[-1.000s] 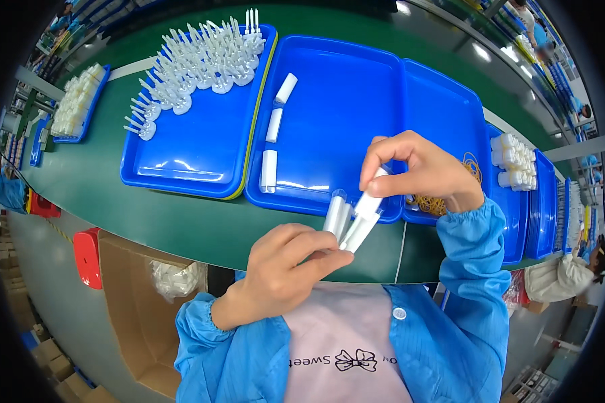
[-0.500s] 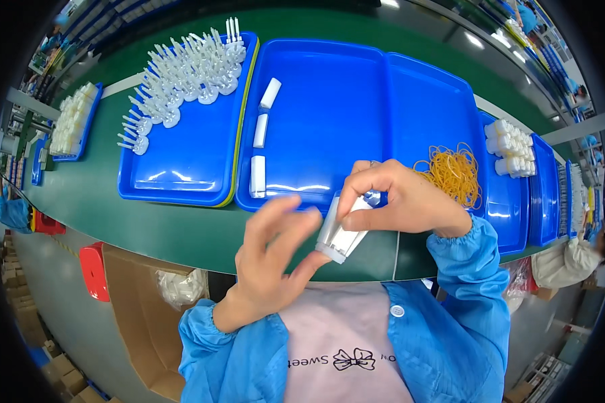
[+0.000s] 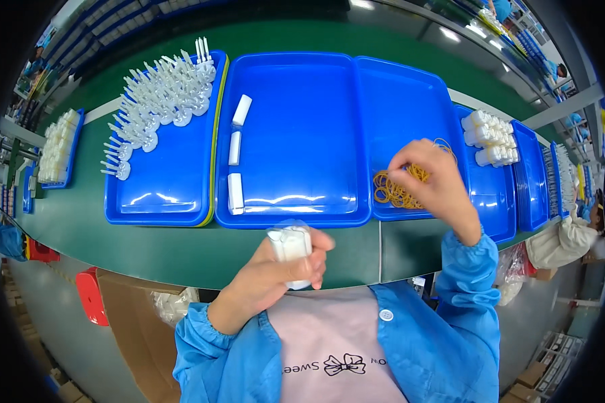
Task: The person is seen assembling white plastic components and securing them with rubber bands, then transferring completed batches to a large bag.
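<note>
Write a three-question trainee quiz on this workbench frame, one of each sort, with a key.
1. True or false: the left hand holds a bundle of white plastic pieces.
2. Multiple choice: the right hand reaches into a pile of A) yellow rubber bands B) screws C) labels.
3. Fill in: three white rectangular blocks lie in a row in the ___ blue plastic tray.

Key: 1 true; 2 A; 3 middle.

White bundle [image 3: 290, 247], yellow bands [image 3: 398, 189], blue trays [image 3: 296, 127], green worktop [image 3: 181, 245], blue sleeves [image 3: 470, 269], pink apron [image 3: 329, 342] with black bow.
</note>
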Available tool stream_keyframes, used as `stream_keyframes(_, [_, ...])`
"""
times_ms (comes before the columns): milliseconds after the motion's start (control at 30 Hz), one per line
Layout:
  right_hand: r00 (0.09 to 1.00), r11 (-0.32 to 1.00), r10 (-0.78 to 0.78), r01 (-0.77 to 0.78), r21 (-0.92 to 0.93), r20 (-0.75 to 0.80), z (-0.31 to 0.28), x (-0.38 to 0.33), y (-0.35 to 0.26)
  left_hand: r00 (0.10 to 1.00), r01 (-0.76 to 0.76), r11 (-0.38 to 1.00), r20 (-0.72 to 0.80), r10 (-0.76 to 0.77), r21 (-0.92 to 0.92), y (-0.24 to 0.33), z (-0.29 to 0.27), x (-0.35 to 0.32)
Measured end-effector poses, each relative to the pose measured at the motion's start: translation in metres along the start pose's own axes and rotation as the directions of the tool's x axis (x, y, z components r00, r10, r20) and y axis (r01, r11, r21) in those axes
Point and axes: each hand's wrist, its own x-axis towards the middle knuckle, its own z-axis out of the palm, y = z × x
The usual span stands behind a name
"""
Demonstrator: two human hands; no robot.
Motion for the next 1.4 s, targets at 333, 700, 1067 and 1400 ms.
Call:
stream_keyframes(333, [0.985, 0.958, -0.078, 0.03, -0.285, -0.156, 0.029, -0.017, 0.02, 0.94, -0.223, 0.916, -0.176, 0.293, 0.333, -0.008, -0.007, 0.001])
stream_keyframes(700, [0.914, 0.979, -0.201, 0.179, -0.096, -0.352, 0.044, -0.009, -0.057, 0.726, -0.42, 0.464, -0.018, 0.687, 0.78, -0.007, 0.025, 0.053])
stream_keyframes(1067, [0.98, 0.09, 0.196, -0.002, 0.996, -0.015, 0.048, -0.014, -0.049, 0.811, -0.375, 0.726, -0.177, 0.558, 0.577, 0.01, 0.016, 0.056])
stream_keyframes(1400, [0.963, 0.063, 0.133, -0.245, 0.968, 0.235, 0.029, 0.007, -0.03, 0.968, -0.205, 0.645, 0.056, 0.244, 0.736, 0.01, 0.017, 0.052])
